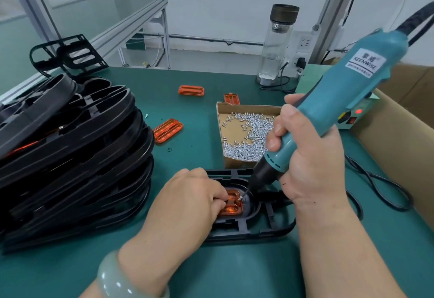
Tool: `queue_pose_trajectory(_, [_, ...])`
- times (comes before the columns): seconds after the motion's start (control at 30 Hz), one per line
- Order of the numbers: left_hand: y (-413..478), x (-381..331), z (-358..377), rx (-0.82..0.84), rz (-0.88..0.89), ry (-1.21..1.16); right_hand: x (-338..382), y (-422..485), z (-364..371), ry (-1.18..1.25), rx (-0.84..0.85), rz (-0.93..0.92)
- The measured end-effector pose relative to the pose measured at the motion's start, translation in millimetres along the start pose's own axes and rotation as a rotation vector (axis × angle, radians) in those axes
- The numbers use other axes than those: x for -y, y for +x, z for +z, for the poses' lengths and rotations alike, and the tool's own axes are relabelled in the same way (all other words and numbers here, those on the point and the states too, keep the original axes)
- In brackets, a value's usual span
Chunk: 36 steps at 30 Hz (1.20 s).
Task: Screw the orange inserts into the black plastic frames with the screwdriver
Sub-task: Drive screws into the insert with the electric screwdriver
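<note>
Green desk with parts spread across it.
A stack of black frames lies at left and one black frame at front, with loose orange inserts, a cardboard tray of screws, a glass bottle and a black cable.

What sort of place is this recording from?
Most likely a factory assembly bench: a tall stack of identical black frames, a cardboard tray of loose screws, and a corded electric screwdriver in use over a green work mat.

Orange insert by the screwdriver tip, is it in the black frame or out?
In: the orange insert sits recessed in the black frame, the left hand holding it, the screwdriver tip at it.
</note>
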State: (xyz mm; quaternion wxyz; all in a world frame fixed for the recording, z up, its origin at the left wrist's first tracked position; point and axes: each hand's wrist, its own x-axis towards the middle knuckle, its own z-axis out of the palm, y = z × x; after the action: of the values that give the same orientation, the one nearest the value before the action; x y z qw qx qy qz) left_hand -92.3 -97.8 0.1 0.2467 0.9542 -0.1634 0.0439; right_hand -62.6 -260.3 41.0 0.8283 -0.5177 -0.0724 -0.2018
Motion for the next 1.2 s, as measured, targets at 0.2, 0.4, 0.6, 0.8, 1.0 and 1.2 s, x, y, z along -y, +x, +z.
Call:
queue_pose_trajectory(0.2, [1.1,-1.1,0.4,-0.001,0.026,0.034,-0.3,-0.5,1.8,-0.018,0.207,-0.029])
queue_pose_trajectory(0.4, [1.9,-0.6,1.0,0.009,0.052,0.05,-3.0,0.0,7.2,0.071,0.437,0.027])
queue_pose_trajectory(0.6, [4.2,0.5,1.5,0.013,0.049,0.026,-2.7,2.0,1.8,0.1,0.289,0.06])
queue_pose_trajectory(0.8, [3.9,0.3,2.8,0.009,0.034,0.004,-3.2,1.9,2.4,0.117,0.294,0.049])
queue_pose_trajectory(1.0, [4.3,-0.2,3.8,0.012,0.026,0.008,-3.6,1.4,2.2,0.102,0.319,0.04])
queue_pose_trajectory(1.2, [3.9,-1.0,4.3,0.021,0.013,0.016,-1.8,1.8,-0.6,0.109,0.284,0.092])
